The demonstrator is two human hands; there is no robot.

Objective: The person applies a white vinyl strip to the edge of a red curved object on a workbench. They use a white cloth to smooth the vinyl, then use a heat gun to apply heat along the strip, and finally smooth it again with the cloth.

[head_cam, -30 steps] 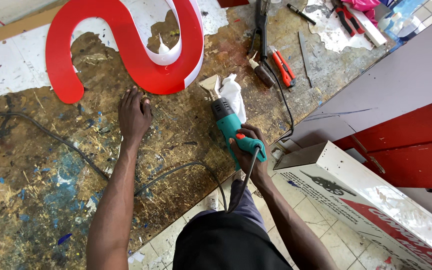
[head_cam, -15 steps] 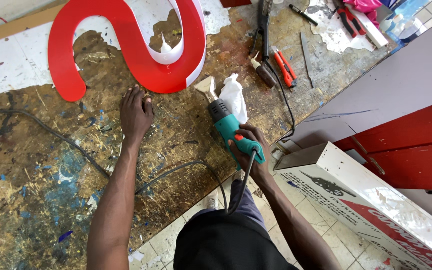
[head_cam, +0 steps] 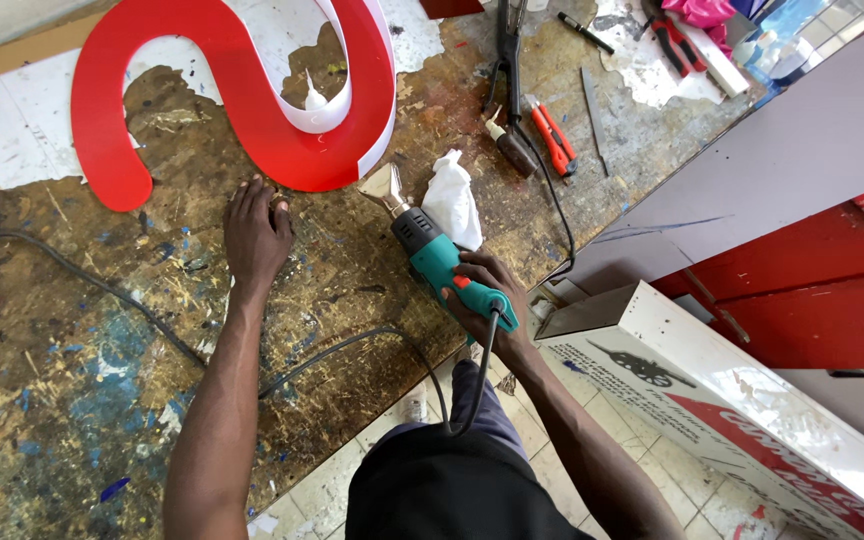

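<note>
Scarred workbench [head_cam: 72, 400]: heat gun [head_cam: 432, 250] nozzle at red letter [head_cam: 252, 110] edge.

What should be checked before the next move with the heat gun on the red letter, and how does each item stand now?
1. Right hand gripping the teal heat gun by its handle: ok.
2. Nozzle aimed at the lower edge of the red letter: ok; whether it touches, cannot tell.
3. Left hand flat on the workbench beside the letter, apart from the nozzle: ok.
4. White rag lying right next to the gun's barrel: not ok.
5. Gun's cord trailing loose across the bench: ok.
6. Gun switched on: cannot tell.
</note>
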